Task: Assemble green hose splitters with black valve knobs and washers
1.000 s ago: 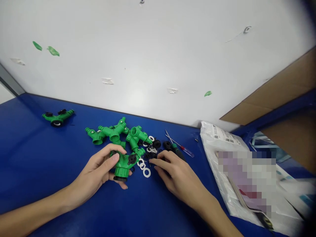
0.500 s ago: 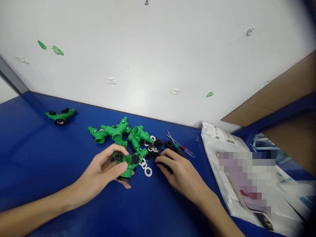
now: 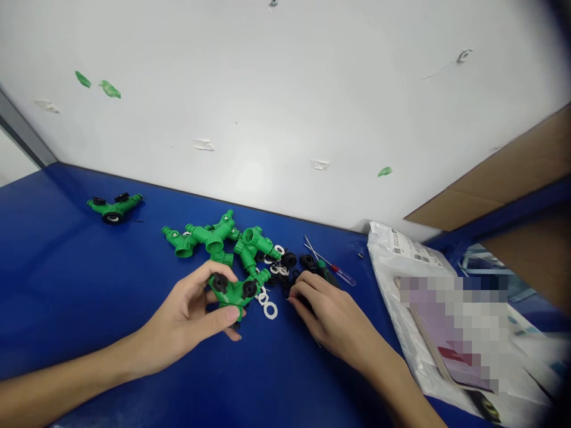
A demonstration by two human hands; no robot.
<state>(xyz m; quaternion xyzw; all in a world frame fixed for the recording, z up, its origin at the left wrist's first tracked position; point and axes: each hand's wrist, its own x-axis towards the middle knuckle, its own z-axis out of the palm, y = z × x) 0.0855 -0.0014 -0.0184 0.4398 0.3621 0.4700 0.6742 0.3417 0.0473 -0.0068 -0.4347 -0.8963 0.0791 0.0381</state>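
Observation:
My left hand point(image 3: 191, 309) is closed around a green Y-shaped hose splitter point(image 3: 232, 292) with two black valve knobs, held tilted over the table. My thumb lies across its lower collar and hides most of the black part beneath. To the right, my right hand point(image 3: 325, 306) has its thumb and fingers pinched together close to the table. Whatever they hold, if anything, is hidden. Just beyond those fingertips lie small black parts point(image 3: 289, 260). Several white ring washers point(image 3: 270, 310) are scattered between my two hands.
More green splitter bodies point(image 3: 209, 236) lie in a heap behind my left hand. A splitter with black knobs point(image 3: 115, 209) stands far left. Two screwdrivers point(image 3: 341, 273) lie behind my right hand. A white plastic bag point(image 3: 388, 285) with a phone point(image 3: 450, 351) on it occupies the right side.
My left thumb has shifted down over the splitter's collar, covering more of its black lower part. My right fingers have drawn closer together beside the black parts. The view has shifted slightly.

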